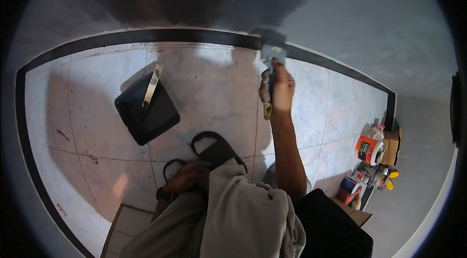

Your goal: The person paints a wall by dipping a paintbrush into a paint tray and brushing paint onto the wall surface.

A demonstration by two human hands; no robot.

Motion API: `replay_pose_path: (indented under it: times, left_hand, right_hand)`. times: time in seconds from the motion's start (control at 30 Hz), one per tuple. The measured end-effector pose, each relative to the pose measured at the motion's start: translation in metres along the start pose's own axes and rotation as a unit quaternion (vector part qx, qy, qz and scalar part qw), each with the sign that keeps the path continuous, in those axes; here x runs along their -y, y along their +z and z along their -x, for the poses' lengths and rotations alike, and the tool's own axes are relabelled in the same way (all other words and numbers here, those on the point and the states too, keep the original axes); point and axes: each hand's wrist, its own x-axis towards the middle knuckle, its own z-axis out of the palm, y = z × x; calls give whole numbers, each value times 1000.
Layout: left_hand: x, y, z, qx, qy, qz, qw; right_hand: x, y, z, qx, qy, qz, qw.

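My right hand [282, 90] grips a paintbrush [268, 111] with a dark handle and a yellowish end. Its smeared, paint-covered head reaches the foot of the wall [326, 9], at the dark band along the floor. Fresh dark, glossy paint covers the wall's left part; the right part is paler grey. Low by my bent leg, my left hand [187, 178] lies with its fingers loosely stretched, dim in shadow. Near it is a black strapped sandal [216, 151]. Left of centre sits a black paint tray [158, 119], a flat pale stick [152, 84] leaning across it.
Pale tiles form the floor [219, 92], bordered by a dark skirting band [194, 35]. At the right wall stand an orange-and-white bucket [368, 150], a cardboard box [391, 146], several cans and yellow-handled tools [392, 178]. A tiled step or box [124, 229] is at lower left.
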Motion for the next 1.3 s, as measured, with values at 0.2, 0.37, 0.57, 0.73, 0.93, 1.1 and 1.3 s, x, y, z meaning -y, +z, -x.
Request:
replay_pose_path:
  times: [0.2, 0.37, 0.57, 0.73, 0.93, 1.1, 1.3]
  left_hand:
    - [0, 0, -3, 21, 11, 15, 1000]
    - [3, 1, -2, 2, 1, 25, 1000]
    - [-9, 3, -6, 31, 95, -257, 961]
    - [-8, 9, -3, 9, -12, 7, 1000]
    - [4, -10, -8, 51, 59, -114, 990]
    - [10, 7, 8, 30, 42, -11, 999]
    - [-6, 6, -7, 68, 123, -84, 987]
  right_hand:
    - [13, 23, -29, 58, -12, -18, 998]
    - [27, 14, 6, 65, -121, -27, 990]
    - [-14, 0, -35, 14, 36, 16, 999]
    - [38, 29, 4, 63, -131, 20, 989]
    - [-4, -2, -11, -13, 46, -9, 999]
    - [24, 38, -11, 90, -84, 66, 990]
    - [35, 45, 63, 291, 0, 186, 938]
